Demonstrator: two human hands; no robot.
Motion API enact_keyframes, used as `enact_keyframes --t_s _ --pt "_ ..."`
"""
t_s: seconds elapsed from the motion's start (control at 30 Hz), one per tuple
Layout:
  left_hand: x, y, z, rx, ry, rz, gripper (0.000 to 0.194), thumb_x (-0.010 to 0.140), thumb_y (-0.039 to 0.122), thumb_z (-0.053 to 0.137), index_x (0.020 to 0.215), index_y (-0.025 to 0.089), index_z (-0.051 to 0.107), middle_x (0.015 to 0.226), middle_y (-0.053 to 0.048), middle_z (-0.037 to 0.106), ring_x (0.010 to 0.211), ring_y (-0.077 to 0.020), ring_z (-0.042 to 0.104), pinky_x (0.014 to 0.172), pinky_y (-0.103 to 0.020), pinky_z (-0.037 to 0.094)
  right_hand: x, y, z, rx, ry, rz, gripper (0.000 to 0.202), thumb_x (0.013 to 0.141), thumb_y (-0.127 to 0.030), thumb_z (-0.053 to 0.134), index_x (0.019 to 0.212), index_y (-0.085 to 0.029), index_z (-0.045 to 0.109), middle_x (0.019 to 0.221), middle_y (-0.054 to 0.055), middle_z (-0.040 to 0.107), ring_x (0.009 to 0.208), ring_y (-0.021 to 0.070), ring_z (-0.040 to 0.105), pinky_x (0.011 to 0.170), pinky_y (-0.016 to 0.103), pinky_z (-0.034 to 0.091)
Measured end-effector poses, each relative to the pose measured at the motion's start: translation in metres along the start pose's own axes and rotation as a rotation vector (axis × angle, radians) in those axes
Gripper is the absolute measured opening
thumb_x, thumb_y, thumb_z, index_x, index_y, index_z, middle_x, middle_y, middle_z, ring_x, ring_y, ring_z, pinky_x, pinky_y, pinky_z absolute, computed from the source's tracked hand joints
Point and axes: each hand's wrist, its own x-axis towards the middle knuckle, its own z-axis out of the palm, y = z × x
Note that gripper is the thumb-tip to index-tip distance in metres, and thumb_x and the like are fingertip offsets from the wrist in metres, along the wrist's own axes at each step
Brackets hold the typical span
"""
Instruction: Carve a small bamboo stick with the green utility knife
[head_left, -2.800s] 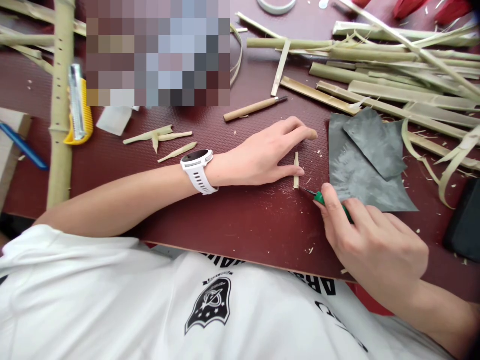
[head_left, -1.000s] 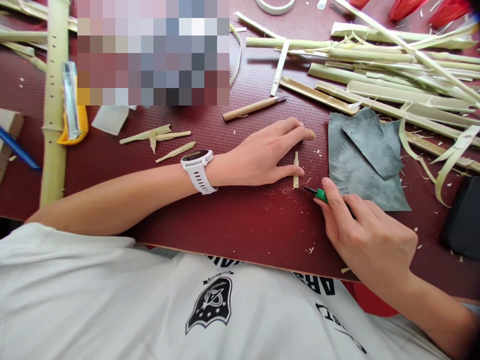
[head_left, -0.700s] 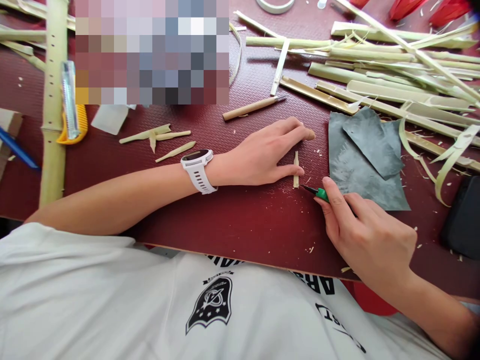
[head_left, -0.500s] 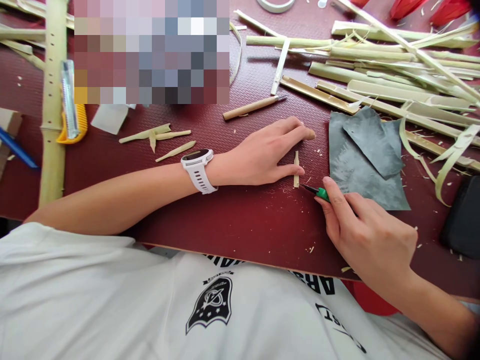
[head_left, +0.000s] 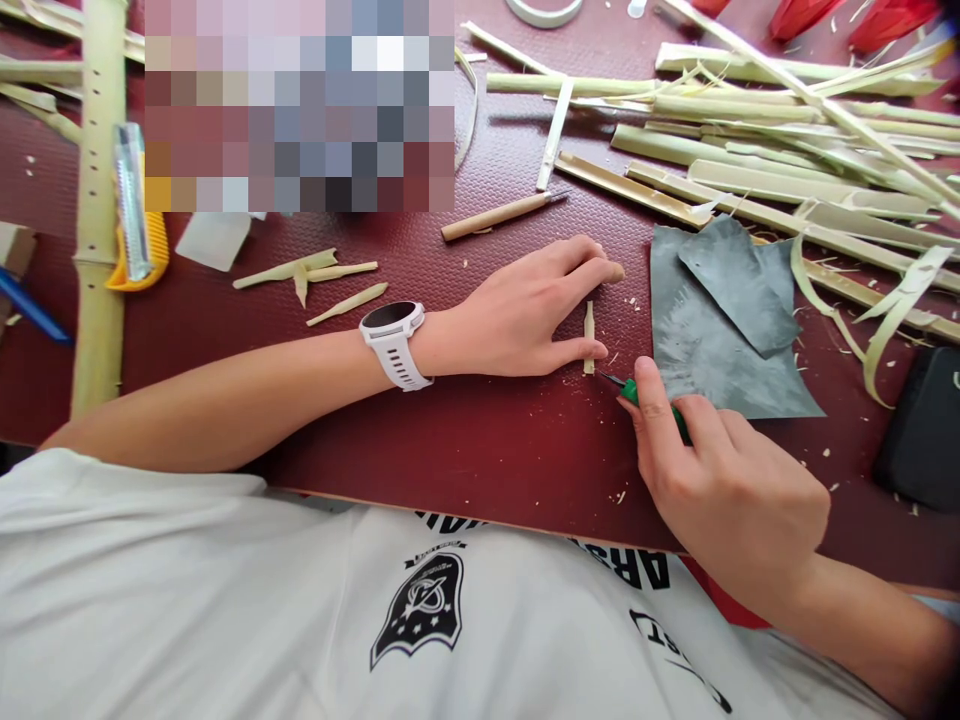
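Head view: left hand (head_left: 521, 320) same pose as the previous frame, fingers loosely spread, not closed around anything; thumb lies across the small bamboo piece (head_left: 589, 322), which is flat on the dark red table (head_left: 450, 440), in about the same spot by the thumb. Right hand (head_left: 739, 490) closed on the green-handled knife (head_left: 628, 391), pinched between thumb and fingers. Change vs. prior frame: right hand has rolled and come a bit closer to the piece, more of the handle showing behind the index finger. Tip is just beside the piece's near end; contact can't be told. Whole scene sits slightly further left in view. Gray sheets (head_left: 682, 350) beyond right hand, wooden-handled tool (head_left: 499, 215) beyond left hand, carved slivers (head_left: 347, 303) near the watch (head_left: 394, 340), bamboo strips (head_left: 750, 108) piled far right.
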Motion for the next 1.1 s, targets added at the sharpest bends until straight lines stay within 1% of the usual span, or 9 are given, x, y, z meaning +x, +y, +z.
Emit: enact_keyframes --t_s 0.1,0.2,0.3,0.47,0.6,0.67,0.83,1.0,1.1 --pt "0.001 0.001 -0.002 -0.017 -0.016 -0.008 0.061 0.096 0.040 0.073 0.148 0.019 0.050 0.148 -0.020 0.056 0.145 -0.0356 0.054 0.125 -0.055 0.045 0.004 0.003 -0.006 -0.005 -0.026 -0.044 0.057 0.089 -0.016 0.076 0.145 -0.009 0.069 0.071 0.000 0.061 0.061 0.0158 0.043 0.061 0.031 0.030" --pt "0.002 0.001 -0.005 -0.045 -0.031 -0.028 0.064 0.094 0.040 0.076 0.148 0.019 0.049 0.149 -0.019 0.055 0.147 -0.0359 0.053 0.127 -0.053 0.044 0.004 0.007 -0.007 0.011 -0.039 -0.069 0.056 0.088 -0.015 0.076 0.144 -0.009 0.070 0.071 0.000 0.060 0.062 0.0173 0.044 0.061 0.031 0.032" --pt "0.004 0.001 -0.006 -0.058 -0.035 -0.028 0.067 0.093 0.041 0.078 0.149 0.022 0.048 0.151 -0.018 0.054 0.148 -0.0363 0.051 0.128 -0.055 0.043 0.002 0.009 -0.004 0.032 -0.032 -0.075 0.058 0.089 -0.015 0.075 0.146 -0.009 0.069 0.071 0.000 0.059 0.063 0.0177 0.045 0.061 0.032 0.032" --pt "0.003 0.001 -0.006 -0.066 -0.042 -0.024 0.065 0.094 0.043 0.076 0.150 0.024 0.049 0.152 -0.017 0.054 0.151 -0.0358 0.049 0.129 -0.056 0.043 -0.002 0.011 0.002 0.052 -0.019 -0.065 0.056 0.091 -0.016 0.074 0.146 -0.009 0.069 0.073 0.001 0.062 0.064 0.0172 0.044 0.061 0.032 0.031" --pt "0.003 0.001 -0.007 -0.064 -0.039 -0.020 0.065 0.095 0.044 0.076 0.151 0.025 0.049 0.152 -0.016 0.054 0.152 -0.0349 0.049 0.129 -0.057 0.044 -0.003 0.012 0.004 0.060 -0.011 -0.064 0.052 0.094 -0.020 0.074 0.144 -0.009 0.070 0.072 0.001 0.061 0.064 0.0168 0.043 0.061 0.032 0.029" --pt "0.003 0.002 -0.007 -0.055 -0.045 -0.015 0.065 0.096 0.044 0.075 0.151 0.025 0.048 0.152 -0.017 0.054 0.151 -0.0345 0.050 0.129 -0.056 0.044 -0.004 0.012 0.005 0.062 -0.006 -0.061 0.051 0.094 -0.022 0.075 0.144 -0.009 0.070 0.071 0.000 0.060 0.064 0.0167 0.042 0.062 0.032 0.030" --pt "0.003 0.002 -0.008 -0.045 -0.047 -0.011 0.065 0.096 0.042 0.076 0.150 0.019 0.048 0.152 -0.020 0.053 0.150 -0.0346 0.051 0.128 -0.051 0.044 -0.008 0.013 0.009 0.082 0.006 -0.063 0.053 0.095 -0.025 0.077 0.145 -0.009 0.068 0.073 0.000 0.062 0.064 0.0158 0.043 0.062 0.031 0.030" --pt "0.003 0.002 -0.007 -0.042 -0.045 -0.005 0.061 0.096 0.037 0.075 0.148 0.020 0.048 0.152 -0.020 0.054 0.147 -0.0336 0.053 0.127 -0.051 0.045 -0.009 0.014 0.012 0.087 -0.003 -0.062 0.053 0.097 -0.028 0.075 0.146 -0.009 0.067 0.073 0.000 0.062 0.065 0.0160 0.045 0.062 0.032 0.029" --pt "0.003 0.002 -0.007 -0.037 -0.044 -0.002 0.061 0.096 0.038 0.076 0.148 0.020 0.048 0.152 -0.020 0.053 0.148 -0.0334 0.053 0.127 -0.050 0.045 -0.010 0.014 0.012 0.087 0.002 -0.058 0.052 0.097 -0.029 0.076 0.144 -0.009 0.068 0.071 -0.001 0.061 0.064 0.0157 0.045 0.061 0.032 0.028"
